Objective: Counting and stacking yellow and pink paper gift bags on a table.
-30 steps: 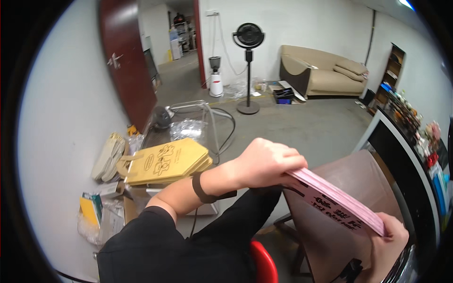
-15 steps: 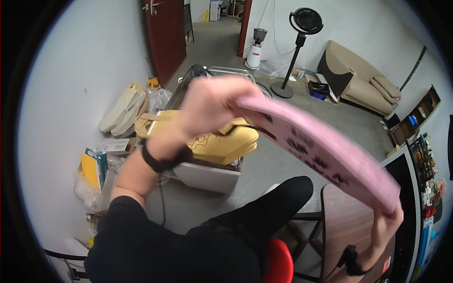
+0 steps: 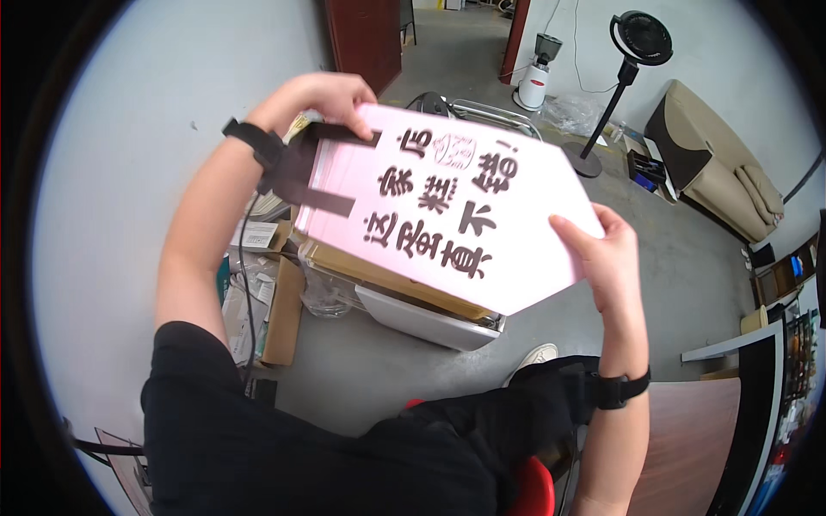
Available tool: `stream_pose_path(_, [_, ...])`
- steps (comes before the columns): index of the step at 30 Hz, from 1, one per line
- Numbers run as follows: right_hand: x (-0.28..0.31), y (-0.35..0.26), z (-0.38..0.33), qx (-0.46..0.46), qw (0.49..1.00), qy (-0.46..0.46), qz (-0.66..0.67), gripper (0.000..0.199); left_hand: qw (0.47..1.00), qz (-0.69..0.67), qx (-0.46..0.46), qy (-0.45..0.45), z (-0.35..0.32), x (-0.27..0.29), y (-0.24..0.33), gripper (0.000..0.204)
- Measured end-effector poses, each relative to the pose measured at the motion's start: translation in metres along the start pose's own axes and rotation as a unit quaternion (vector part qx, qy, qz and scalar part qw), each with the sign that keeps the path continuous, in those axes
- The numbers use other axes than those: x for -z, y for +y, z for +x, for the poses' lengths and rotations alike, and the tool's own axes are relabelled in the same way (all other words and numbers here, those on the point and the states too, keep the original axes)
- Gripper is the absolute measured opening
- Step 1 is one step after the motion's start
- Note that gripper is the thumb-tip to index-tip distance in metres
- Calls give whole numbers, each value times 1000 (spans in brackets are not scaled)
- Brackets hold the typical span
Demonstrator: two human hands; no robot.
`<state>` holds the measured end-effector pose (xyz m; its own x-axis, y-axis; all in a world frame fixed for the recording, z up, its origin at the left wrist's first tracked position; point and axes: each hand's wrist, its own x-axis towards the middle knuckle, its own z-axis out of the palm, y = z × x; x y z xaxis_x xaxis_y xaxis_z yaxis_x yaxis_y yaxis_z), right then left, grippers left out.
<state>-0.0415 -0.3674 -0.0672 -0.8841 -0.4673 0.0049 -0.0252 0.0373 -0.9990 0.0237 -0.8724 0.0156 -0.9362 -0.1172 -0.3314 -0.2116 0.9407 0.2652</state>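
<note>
Both hands hold a stack of pink flat-folded carrier bags (image 3: 525, 249) with black lettering, a line drawing and black strap handles (image 3: 297, 163). My left hand (image 3: 331, 96) grips the far left corner beside the handles, thumb on top. At the tapered right end, my right hand (image 3: 609, 249) is closed round the edge with its thumb on the upper face. The stack is held above a cart (image 3: 422, 316) with light side panels. Tan-yellow flat bags (image 3: 387, 268) lie on the cart, mostly hidden beneath the pink stack.
Left of the cart stands an open cardboard box (image 3: 284, 314) with papers. A black-stemmed stand fan (image 3: 641, 39), a white grinder-like machine (image 3: 533, 86) and a beige sofa (image 3: 714, 146) are farther back. A wood-topped table (image 3: 688, 439) is at right, near a red stool (image 3: 533, 490).
The pink stack has moved left, over the yellow bags, and turned so its printed face shows. Both hands moved with it, still gripping. My view has shifted left.
</note>
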Motion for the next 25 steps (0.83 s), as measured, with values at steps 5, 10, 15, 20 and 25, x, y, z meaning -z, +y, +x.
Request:
stream_pose_path(5, [-9,128,30,-25,912,41,-406,63,996,-7,-16,-85,92,-152,-94,62])
stream_pose_path(10, [-45,132,-1,77,857,121,-496,67,990,-104,-38,-84,105,-205,-136,62])
stream_pose_path(15, [-39,102,-14,233,855,192,-421,49,947,101,-189,240,100,-190,-91,66])
stream_pose_path(20, [-23,90,-118,331,846,226,-351,33,906,-204,-367,55,-20,-155,143,43])
stream_pose_path(25, [39,95,-275,280,771,322,-473,23,789,-269,-542,-107,41,-291,234,24])
